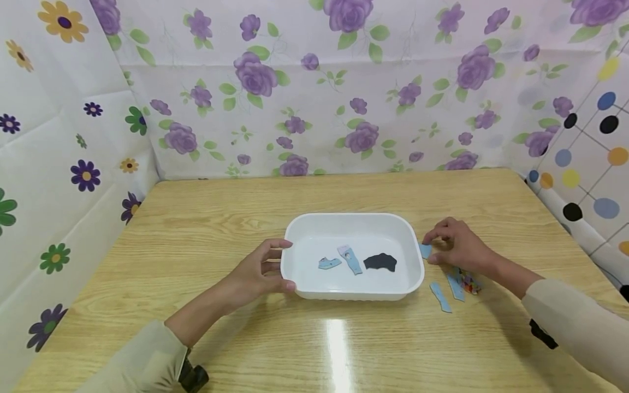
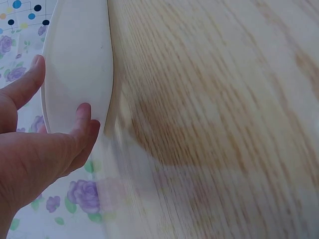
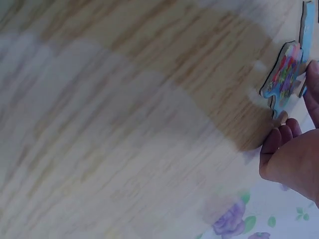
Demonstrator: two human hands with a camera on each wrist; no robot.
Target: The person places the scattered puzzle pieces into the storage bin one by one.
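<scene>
A white plastic tray [image 1: 344,296] stands on the table, with two light-blue puzzle pieces [image 1: 351,261] and a black puzzle piece [image 1: 380,262] lying inside. My left hand [image 1: 257,273] holds its left end, thumb at the rim and fingers against the side wall [image 2: 79,64]. Just off the tray's right end, my right hand [image 1: 457,245] pinches a light-blue puzzle piece [image 1: 425,250] between thumb and fingers. Below that hand lie two narrow light-blue pieces [image 1: 440,297] and a multicoloured piece [image 1: 470,284], partly covered by the hand in the head view.
The wooden table [image 1: 221,218] carries the tray near its middle. Behind it hangs a cloth with purple flowers [image 1: 255,73]. Patterned cloths close off both sides, flowered on the left [image 1: 54,256] and dotted on the right [image 1: 589,180].
</scene>
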